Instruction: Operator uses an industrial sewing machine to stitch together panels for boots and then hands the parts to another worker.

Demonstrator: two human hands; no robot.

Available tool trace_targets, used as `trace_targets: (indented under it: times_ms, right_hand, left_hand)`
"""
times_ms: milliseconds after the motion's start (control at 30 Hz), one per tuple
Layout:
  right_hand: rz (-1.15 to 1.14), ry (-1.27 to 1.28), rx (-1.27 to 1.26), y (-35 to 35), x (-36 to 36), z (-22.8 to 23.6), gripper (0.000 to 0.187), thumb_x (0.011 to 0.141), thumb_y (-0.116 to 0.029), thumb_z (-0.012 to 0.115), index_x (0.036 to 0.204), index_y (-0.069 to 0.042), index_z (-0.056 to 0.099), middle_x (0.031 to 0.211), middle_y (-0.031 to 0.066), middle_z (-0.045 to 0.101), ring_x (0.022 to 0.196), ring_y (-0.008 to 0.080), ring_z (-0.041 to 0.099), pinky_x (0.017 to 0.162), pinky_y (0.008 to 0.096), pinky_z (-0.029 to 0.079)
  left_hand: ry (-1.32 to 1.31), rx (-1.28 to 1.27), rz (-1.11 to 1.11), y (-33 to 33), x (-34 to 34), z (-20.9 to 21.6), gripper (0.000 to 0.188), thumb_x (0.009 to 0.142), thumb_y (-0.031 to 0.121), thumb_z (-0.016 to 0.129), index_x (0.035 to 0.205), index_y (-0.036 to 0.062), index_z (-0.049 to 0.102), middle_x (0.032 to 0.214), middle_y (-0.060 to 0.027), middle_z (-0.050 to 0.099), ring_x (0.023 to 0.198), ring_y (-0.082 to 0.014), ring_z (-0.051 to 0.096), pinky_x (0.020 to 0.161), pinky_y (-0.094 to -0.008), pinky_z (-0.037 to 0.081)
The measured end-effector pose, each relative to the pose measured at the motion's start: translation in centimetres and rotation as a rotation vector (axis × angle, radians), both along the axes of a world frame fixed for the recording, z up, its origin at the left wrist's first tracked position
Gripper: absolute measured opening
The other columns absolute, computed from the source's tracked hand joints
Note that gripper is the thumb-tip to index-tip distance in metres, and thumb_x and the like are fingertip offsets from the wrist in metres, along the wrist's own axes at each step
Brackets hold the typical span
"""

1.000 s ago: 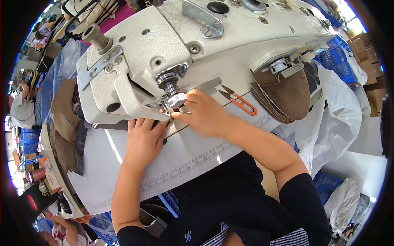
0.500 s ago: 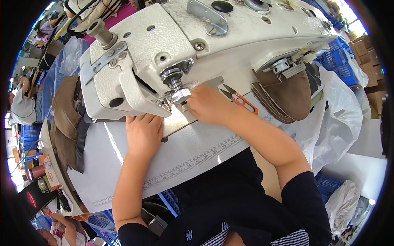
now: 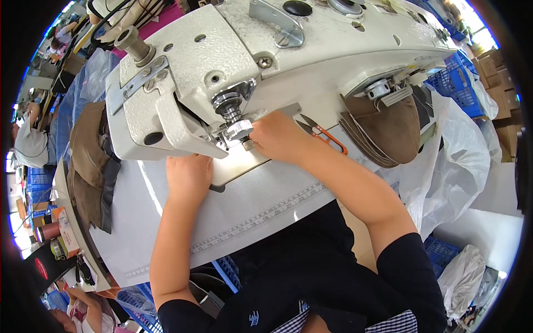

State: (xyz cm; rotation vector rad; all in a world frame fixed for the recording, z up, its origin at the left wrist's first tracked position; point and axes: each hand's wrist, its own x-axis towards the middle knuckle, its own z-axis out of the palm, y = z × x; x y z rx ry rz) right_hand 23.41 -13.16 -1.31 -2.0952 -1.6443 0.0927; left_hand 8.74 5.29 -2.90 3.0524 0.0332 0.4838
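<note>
A cream-white sewing machine (image 3: 183, 61) stands over a pale grey work surface (image 3: 261, 194). My left hand (image 3: 190, 176) lies on the surface under the machine's head, with its fingertips hidden. Close to the needle area, my right hand (image 3: 279, 136) has its fingers curled together. A metal tension knob (image 3: 240, 129) covers the fingertips, so what they hold cannot be made out. Between the hands shows the smooth metal plate (image 3: 239, 166). A small dark shape (image 3: 217, 188) sits at its near corner, beside my left hand. Orange-handled thread snips (image 3: 332, 141) lie right of my right hand.
Brown pieces (image 3: 388, 130) are stacked under the machine's arm at right, and more brown pieces (image 3: 86, 155) hang over the left edge. A printed ruler (image 3: 261, 222) follows the near edge. Plastic sheeting (image 3: 452, 161) and blue crates (image 3: 458, 83) are at right. Other people sit at left.
My left hand has shifted slightly left, its fingers now further under the machine head. The dark shape beside it shows more. My right hand has turned a little and stays by the needle area.
</note>
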Motion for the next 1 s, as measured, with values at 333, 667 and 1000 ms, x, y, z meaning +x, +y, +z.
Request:
trace_targets:
  times_ms: [333, 667, 1000]
  right_hand:
    - [-0.006, -0.014, 0.057, 0.2, 0.0, -0.6, 0.005, 0.078, -0.010, 0.059, 0.073, -0.007, 0.058, 0.073, 0.0111, 0.062, 0.076, 0.0308, 0.063, 0.070, 0.0424, 0.050]
    - [-0.010, -0.023, 0.081, 0.1, -0.1, -0.3, 0.006, 0.077, -0.009, 0.059, 0.072, -0.006, 0.058, 0.072, 0.0117, 0.061, 0.074, 0.0313, 0.062, 0.070, 0.0424, 0.050]
    - [-0.070, -0.013, 0.049, 0.1, -0.6, -0.2, 0.008, 0.081, -0.010, 0.058, 0.074, -0.007, 0.060, 0.074, 0.0100, 0.061, 0.078, 0.0305, 0.060, 0.073, 0.0425, 0.049]
  left_hand:
    - [-0.023, -0.019, -0.011, 0.2, 0.0, -0.2, 0.024, 0.074, 0.008, 0.063, 0.096, 0.0114, 0.071, 0.076, -0.0037, 0.061, 0.073, -0.0262, 0.059, 0.066, -0.0408, 0.045]
    - [0.005, -0.017, -0.028, 0.1, 0.1, 0.4, 0.017, 0.074, 0.008, 0.063, 0.090, 0.0087, 0.070, 0.075, -0.0054, 0.061, 0.072, -0.0286, 0.059, 0.065, -0.0421, 0.044]
    - [0.211, -0.132, -0.006, 1.0, -0.1, 3.0, 0.019, 0.072, 0.009, 0.063, 0.090, 0.0104, 0.070, 0.075, -0.0081, 0.066, 0.071, -0.0300, 0.063, 0.066, -0.0431, 0.048]
